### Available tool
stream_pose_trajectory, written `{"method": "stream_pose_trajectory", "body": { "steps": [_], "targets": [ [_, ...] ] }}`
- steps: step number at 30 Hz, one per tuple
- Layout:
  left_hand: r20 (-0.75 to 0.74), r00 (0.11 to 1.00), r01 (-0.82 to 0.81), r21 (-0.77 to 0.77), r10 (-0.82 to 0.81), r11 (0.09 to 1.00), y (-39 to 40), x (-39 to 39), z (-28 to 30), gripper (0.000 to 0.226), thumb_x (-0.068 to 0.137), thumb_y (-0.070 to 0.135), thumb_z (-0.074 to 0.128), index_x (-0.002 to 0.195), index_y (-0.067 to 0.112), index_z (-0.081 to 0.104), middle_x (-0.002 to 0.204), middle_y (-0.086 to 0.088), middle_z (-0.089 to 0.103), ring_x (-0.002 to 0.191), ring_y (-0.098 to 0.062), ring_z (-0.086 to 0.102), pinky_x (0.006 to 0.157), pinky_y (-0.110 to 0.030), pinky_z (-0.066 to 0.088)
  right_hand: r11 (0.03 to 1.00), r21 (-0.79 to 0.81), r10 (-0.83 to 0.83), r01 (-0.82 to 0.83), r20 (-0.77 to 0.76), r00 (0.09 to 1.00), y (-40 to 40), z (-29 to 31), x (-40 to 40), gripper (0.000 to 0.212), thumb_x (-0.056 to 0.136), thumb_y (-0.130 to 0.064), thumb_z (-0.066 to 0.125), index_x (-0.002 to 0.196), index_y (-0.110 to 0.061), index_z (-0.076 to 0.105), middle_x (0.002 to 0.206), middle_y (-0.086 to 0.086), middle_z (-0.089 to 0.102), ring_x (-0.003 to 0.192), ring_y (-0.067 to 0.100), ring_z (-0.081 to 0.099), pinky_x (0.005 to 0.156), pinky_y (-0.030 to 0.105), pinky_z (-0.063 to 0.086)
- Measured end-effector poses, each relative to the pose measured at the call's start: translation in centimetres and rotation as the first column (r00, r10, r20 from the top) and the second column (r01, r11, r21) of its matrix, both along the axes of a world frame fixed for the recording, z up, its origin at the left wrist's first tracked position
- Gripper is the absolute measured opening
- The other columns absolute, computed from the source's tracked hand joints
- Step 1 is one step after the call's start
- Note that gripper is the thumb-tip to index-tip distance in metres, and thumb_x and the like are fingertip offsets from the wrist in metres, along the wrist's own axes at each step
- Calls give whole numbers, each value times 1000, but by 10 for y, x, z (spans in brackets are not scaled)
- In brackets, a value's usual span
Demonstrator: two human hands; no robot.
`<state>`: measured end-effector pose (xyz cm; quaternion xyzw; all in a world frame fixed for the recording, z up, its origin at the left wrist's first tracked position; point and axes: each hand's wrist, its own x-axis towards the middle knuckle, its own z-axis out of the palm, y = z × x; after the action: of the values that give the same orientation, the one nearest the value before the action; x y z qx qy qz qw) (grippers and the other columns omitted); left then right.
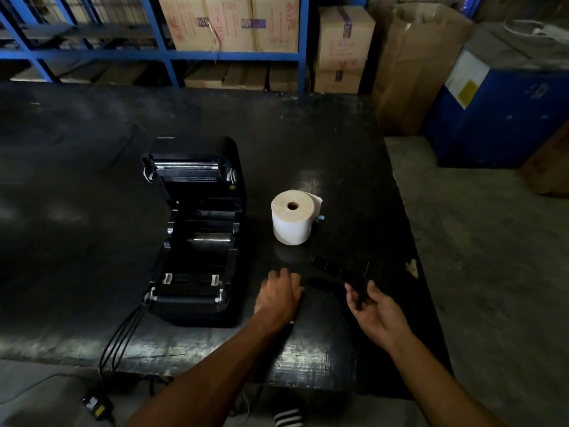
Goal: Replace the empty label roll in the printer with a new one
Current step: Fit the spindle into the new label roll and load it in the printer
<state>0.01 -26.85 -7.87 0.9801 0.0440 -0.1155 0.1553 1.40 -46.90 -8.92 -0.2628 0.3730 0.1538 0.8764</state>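
The printer (197, 232) is sitting left of centre on the dark worktop (77, 180), its lid (192, 161) swung up and back toward the top of the frame, and the roll bay inside is lying open to the camera. Black cables (123, 340) are trailing from its near corner down over the worktop's front edge toward the lower left.

Just right of the printer, near the middle of the frame, the new label roll (292, 220) is standing on end, core hole facing up, white labels wrapping its side, apart from both hands.

Lower centre, the left hand (278, 295) is pressing palm down on the worktop, its fingers curled over a small brown cardboard core (296, 278) that is peeking out past the fingertips; how firmly they are closing on it, I cannot tell. To its right, the right hand (374, 306) is gripping a black spindle piece (338, 271), the fingers (351, 291) pinching its flat end plate while the bar is pointing up and left toward the roll.

Along the top of the frame, cardboard boxes (228, 23) are sitting in a blue metal rack (166, 53), and a blue drum (498, 115) is standing on the floor at the upper right.
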Motion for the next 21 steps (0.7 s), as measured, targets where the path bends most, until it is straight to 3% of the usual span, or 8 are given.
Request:
{"method": "stream_pose_trajectory", "body": {
  "steps": [2, 4, 7, 9, 11, 13, 16, 21],
  "targets": [
    [52, 998, -27, 30, 26, 999, -1, 2, -3, 49, 97, 47, 49, 131, 12, 49, 131, -16, 49, 117, -36, 47, 100, -43, 40, 1000, 16, 3, -3, 6, 1000, 0, 2, 0, 14, 98, -9, 46, 94, -3, 57, 97, 19, 61, 89, 30, 61, 86, 35, 48],
    [126, 977, -137, -259, 174, 956, -7, 4, -3, 56, 90, 47, 63, 131, 10, 55, 125, -14, 55, 115, -31, 51, 101, -40, 41, 999, 32, 15, -16, 15, 1000, 3, 4, 1, 15, 98, -9, 45, 96, -2, 57, 98, 19, 62, 90, 29, 61, 82, 35, 48],
    [-32, 926, -275, -741, 377, 612, -22, 9, 5, 34, 83, 39, 75, 107, 15, 70, 98, -2, 73, 89, -12, 67, 84, -32, 51, 996, 62, 56, -59, 43, 997, 12, 8, 2, 16, 98, -10, 45, 99, -1, 58, 101, 20, 62, 91, 29, 61, 81, 34, 52],
    [-186, 877, -357, -869, 443, 342, -30, 14, 8, 21, 85, 30, 74, 95, 12, 71, 89, -8, 77, 81, -16, 71, 74, -34, 55, 993, 78, 87, -92, 60, 994, 18, 10, 4, 17, 97, -12, 47, 99, 0, 59, 100, 20, 63, 92, 29, 62, 75, 33, 57],
    [-266, 836, -387, -906, 480, 172, -33, 20, 9, 13, 88, 22, 72, 88, 10, 68, 87, -14, 77, 82, -24, 73, 67, -34, 57, 990, 94, 96, -103, 78, 992, 23, 13, 5, 23, 95, -20, 52, 98, 0, 63, 97, 19, 67, 92, 27, 63, 76, 32, 57],
    [-284, 830, -369, -925, 479, 90, -32, 23, 10, 10, 89, 17, 70, 86, 8, 67, 86, -16, 77, 85, -28, 74, 69, -36, 59, 992, 72, 94, -103, 110, 989, 25, 17, 8, 24, 86, -24, 62, 91, -2, 70, 88, 16, 73, 89, 25, 64, 82, 30, 54],
    [-251, 839, -308, -950, 483, 43, -32, 26, 12, 9, 90, 15, 69, 87, 6, 68, 85, -16, 77, 84, -27, 74, 78, -43, 59, 995, 6, 99, -101, 176, 979, 28, 23, 10, 18, 74, -17, 68, 90, -7, 69, 83, 12, 74, 86, 22, 64, 76, 27, 55],
    [-195, 765, -230, -973, 614, -21, -32, 37, 29, 9, 98, 15, 58, 91, 14, 64, 83, -4, 73, 80, -17, 73, 67, -28, 59, 999, 27, 29, -34, 158, 987, 25, 32, 18, 11, 91, -15, 59, 92, -7, 66, 83, 10, 71, 85, 21, 63, 86, 31, 48]
  ]
}}
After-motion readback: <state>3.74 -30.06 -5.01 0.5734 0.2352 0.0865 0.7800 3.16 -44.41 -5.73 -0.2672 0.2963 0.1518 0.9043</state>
